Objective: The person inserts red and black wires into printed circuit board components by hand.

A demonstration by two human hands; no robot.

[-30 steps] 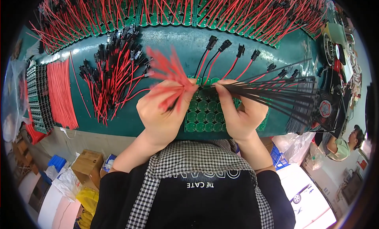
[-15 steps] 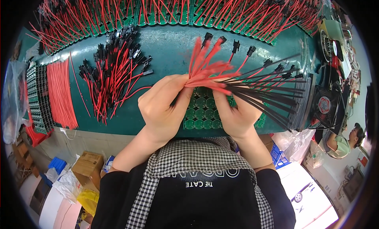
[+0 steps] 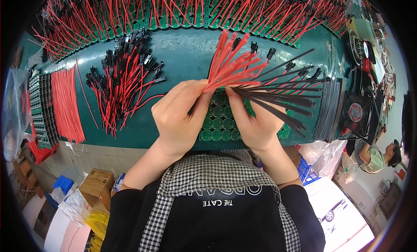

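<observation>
My left hand (image 3: 180, 115) pinches a bundle of red wires (image 3: 232, 60), whose ends fan upward and to the right. Opposite it, my right hand (image 3: 258, 119) is closed on a bundle of black wires (image 3: 286, 100) that spreads out to the right. The two bundles meet between my fingertips above the green bench. Beneath my hands lies a panel of round green circuit boards (image 3: 217, 123), partly covered by them. Black connectors (image 3: 271, 53) on red and black leads lie just beyond the bundles.
A heap of connector leads (image 3: 124, 82) lies to the left, beside straight red wires (image 3: 67, 104) and stacked boards (image 3: 40, 108). Wired boards (image 3: 182, 19) line the bench's far side. At right are black wires (image 3: 328, 106) and a fan (image 3: 356, 114); another person (image 3: 375, 158) is beyond.
My right hand has moved slightly left, closer to my left hand. The red wire ends now spread more upright, and the black bundle has shifted left with my right hand.
</observation>
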